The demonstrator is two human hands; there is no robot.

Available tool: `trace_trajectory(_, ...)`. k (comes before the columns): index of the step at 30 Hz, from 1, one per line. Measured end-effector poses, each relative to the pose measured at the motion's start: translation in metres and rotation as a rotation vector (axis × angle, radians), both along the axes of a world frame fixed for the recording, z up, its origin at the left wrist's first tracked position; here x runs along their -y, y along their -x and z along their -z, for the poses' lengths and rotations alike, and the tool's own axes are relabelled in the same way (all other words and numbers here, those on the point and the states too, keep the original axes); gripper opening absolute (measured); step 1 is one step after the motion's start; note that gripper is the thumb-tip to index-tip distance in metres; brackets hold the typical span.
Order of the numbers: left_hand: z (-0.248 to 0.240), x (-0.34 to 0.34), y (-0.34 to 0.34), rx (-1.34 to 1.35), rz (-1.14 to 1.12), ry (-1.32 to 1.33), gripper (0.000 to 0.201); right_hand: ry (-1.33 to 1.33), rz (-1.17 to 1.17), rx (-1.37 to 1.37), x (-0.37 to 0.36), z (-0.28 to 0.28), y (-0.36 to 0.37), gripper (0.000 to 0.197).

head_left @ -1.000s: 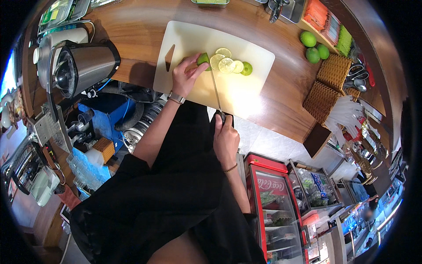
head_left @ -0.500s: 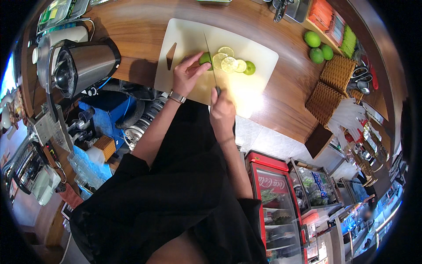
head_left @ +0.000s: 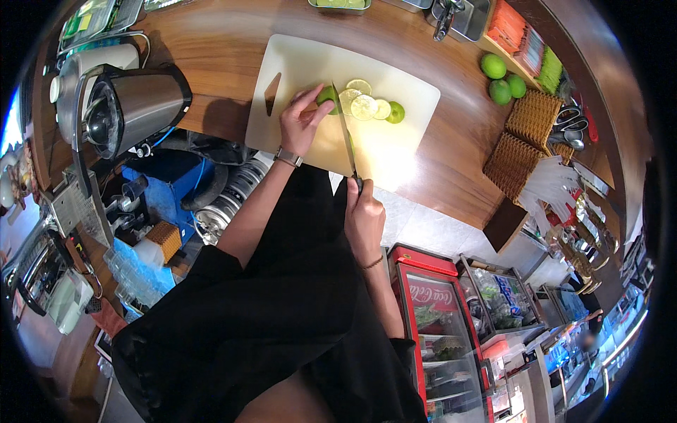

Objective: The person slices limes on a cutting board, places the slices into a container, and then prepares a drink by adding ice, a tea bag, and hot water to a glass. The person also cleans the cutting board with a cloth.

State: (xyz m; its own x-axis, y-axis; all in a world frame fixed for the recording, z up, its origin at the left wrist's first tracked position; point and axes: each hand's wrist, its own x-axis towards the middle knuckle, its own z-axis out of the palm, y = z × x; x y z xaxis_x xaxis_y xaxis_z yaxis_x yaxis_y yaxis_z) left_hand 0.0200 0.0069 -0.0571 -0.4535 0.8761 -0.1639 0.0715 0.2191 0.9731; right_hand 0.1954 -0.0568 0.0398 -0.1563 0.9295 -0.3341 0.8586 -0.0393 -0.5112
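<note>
On the white cutting board (head_left: 398, 151), my left hand (head_left: 302, 123) grips a cut green lime (head_left: 326, 99) between thumb and fingers. My right hand (head_left: 365, 215) is wrapped round the dark handle of a knife (head_left: 345, 134). Its long blade points away from me, with the tip end against the cut side of the lime. Just right of the blade lie several overlapping lime slices (head_left: 364, 107). A green lime end (head_left: 395, 112) sits at the right of these slices.
Three whole limes (head_left: 499, 92) sit by an organizer at the right back, near woven baskets (head_left: 510, 166). A steel pitcher-like appliance (head_left: 141, 106) stands at the left. A metal tray (head_left: 340, 5) of green pieces is at the far edge. Below right is a red-framed glass-door fridge (head_left: 441, 331).
My right hand has drawn the knife back toward me, so its handle is now past the board's near edge. The left hand still holds the lime in place.
</note>
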Motion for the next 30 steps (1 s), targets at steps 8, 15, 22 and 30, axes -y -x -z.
trace_trajectory(8, 0.006, 0.002, 0.001, -0.025, -0.009, -0.027, 0.038, 0.066, -0.004, 0.034, 0.007, -0.005, -0.001, 0.030)
trace_trajectory(15, 0.002, 0.002, 0.001, -0.101, 0.027, -0.062, 0.038, -0.073, 0.085, -0.063, -0.033, 0.056, 0.052, 0.037)
trace_trajectory(22, -0.008, 0.002, 0.001, 0.132, -0.002, -0.016, 0.037, -0.035, 0.094, -0.040, -0.045, 0.080, 0.060, 0.044)
trace_trajectory(30, -0.014, 0.004, 0.015, -0.002, 0.063, 0.125, 0.037, 0.048, 0.099, -0.110, -0.036, 0.066, 0.046, 0.036)
